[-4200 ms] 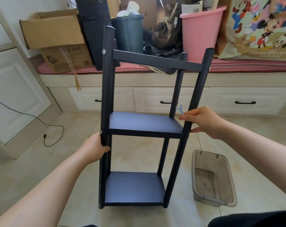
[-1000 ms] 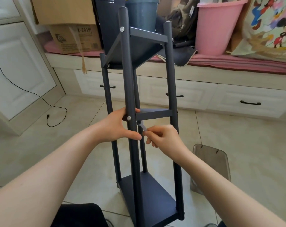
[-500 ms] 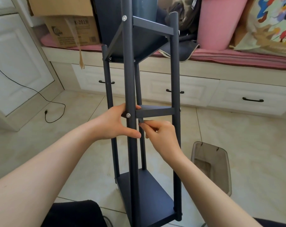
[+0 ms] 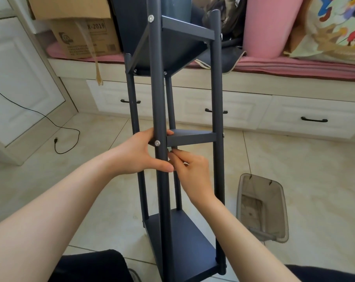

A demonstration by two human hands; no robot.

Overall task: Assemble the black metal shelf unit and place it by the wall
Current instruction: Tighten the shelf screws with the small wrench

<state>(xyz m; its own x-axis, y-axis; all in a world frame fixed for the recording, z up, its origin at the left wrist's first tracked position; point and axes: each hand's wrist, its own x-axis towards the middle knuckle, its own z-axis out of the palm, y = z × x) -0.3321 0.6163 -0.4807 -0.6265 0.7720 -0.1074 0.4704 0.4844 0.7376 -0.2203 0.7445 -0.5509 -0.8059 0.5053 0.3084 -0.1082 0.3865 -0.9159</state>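
The black metal shelf unit (image 4: 214, 82) stands upright on the tiled floor in front of me, with three shelves between four round posts. My left hand (image 4: 140, 153) grips the near post at the middle shelf (image 4: 191, 137), thumb across the front just below a silver bolt head (image 4: 157, 143). My right hand (image 4: 191, 169) pinches a small flat wrench (image 4: 169, 149) right under that shelf's corner, behind the near post. Most of the wrench is hidden by my fingers.
A clear plastic bin (image 4: 262, 208) sits on the floor to the right of the shelf. Behind it runs a white drawer bench (image 4: 306, 119) carrying a cardboard box (image 4: 85, 35), a pink bucket (image 4: 270, 25) and a dark bin. A black cable (image 4: 56, 137) lies on the floor at left.
The shelf was turned from its wide side to a corner facing me. My left hand moved up to the middle shelf corner, and my right hand brought the wrench under that corner.
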